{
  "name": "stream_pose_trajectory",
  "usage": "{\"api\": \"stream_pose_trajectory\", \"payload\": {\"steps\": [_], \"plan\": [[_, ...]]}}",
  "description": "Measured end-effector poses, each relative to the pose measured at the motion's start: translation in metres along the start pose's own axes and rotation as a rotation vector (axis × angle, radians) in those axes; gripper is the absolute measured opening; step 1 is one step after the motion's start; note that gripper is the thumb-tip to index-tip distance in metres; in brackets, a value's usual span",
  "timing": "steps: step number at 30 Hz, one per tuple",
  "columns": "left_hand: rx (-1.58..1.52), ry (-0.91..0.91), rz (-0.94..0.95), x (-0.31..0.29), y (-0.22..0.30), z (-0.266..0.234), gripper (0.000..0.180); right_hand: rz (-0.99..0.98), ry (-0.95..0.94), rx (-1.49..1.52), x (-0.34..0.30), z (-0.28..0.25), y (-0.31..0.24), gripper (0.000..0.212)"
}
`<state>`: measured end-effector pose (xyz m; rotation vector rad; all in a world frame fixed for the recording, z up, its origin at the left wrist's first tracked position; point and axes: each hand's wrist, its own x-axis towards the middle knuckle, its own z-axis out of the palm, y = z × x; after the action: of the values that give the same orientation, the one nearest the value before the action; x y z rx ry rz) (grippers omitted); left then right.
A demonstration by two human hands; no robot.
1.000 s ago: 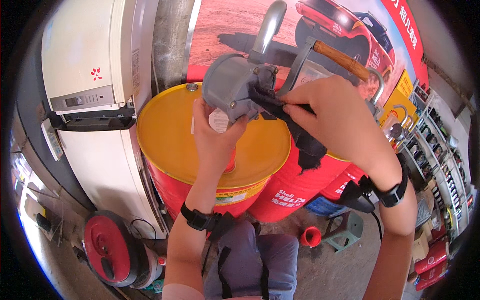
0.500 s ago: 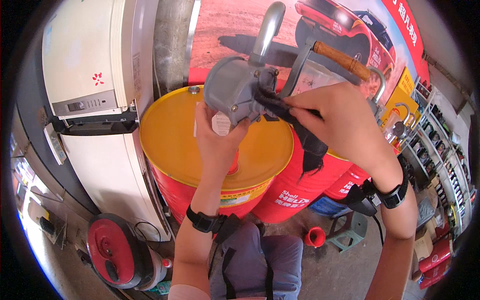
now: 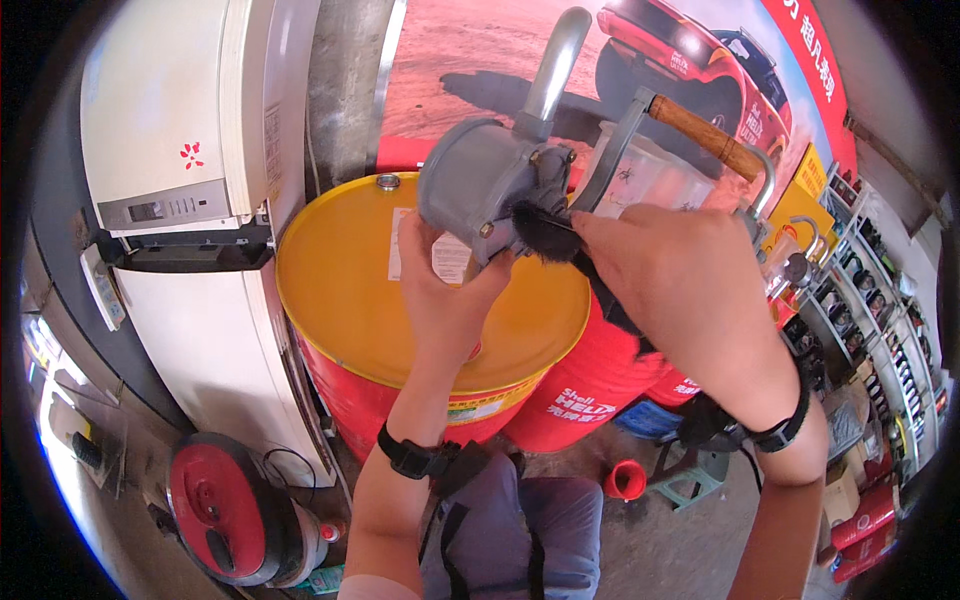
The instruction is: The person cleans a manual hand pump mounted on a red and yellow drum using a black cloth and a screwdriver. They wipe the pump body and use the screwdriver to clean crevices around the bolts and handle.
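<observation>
Above the yellow-topped red drum (image 3: 335,300) is a grey rotary hand pump (image 3: 452,180), tilted, with a bent metal pipe (image 3: 556,72) rising from it. My left hand (image 3: 448,300) cups the pump body from below, thumb and fingers wrapped around it. Between the closed fingers of my right hand (image 3: 690,285) is a black cloth (image 3: 546,234), pressed against the bolted face of the pump. Part of the cloth hangs below that hand. The pump's crank, with its wooden handle (image 3: 706,138), sticks up over my right hand.
A white cabinet-like appliance (image 3: 200,340) stands to the left, with a red and black machine (image 3: 215,510) below it. At right are another red drum (image 3: 560,400), a red container (image 3: 626,480), a green stool (image 3: 690,475) and stocked shelves (image 3: 870,330). A car poster (image 3: 480,60) covers the wall behind.
My right hand has moved slightly down, and the cloth is now bunched lower on the pump face. The pump sits a little further right and lower in view, still in my left hand.
</observation>
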<state>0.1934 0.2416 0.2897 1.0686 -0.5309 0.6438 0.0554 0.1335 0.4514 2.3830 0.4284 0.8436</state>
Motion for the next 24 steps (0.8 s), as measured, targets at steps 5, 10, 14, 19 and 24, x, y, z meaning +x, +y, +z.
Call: {"api": "stream_pose_trajectory", "payload": {"steps": [5,10,14,19,24], "plan": [[0.019,0.003,0.032,0.0,0.003,0.0,0.058,0.082,0.088,0.085,-0.018,0.016,-0.014,0.024],[-0.018,-0.013,0.012,0.0,0.005,0.001,0.058,0.027,0.128,0.379,-0.028,0.033,-0.003,0.026],[-0.054,-0.011,-0.048,0.001,0.006,0.001,0.059,0.026,0.099,0.669,-0.047,0.043,-0.007,0.025],[-0.003,-0.046,-0.05,0.002,0.003,-0.002,0.062,0.173,0.173,0.863,-0.08,0.056,-0.022,0.024],[-0.029,-0.082,-0.027,0.004,-0.004,-0.006,0.066,0.439,0.258,1.176,-0.12,0.068,-0.033,0.02]]}}
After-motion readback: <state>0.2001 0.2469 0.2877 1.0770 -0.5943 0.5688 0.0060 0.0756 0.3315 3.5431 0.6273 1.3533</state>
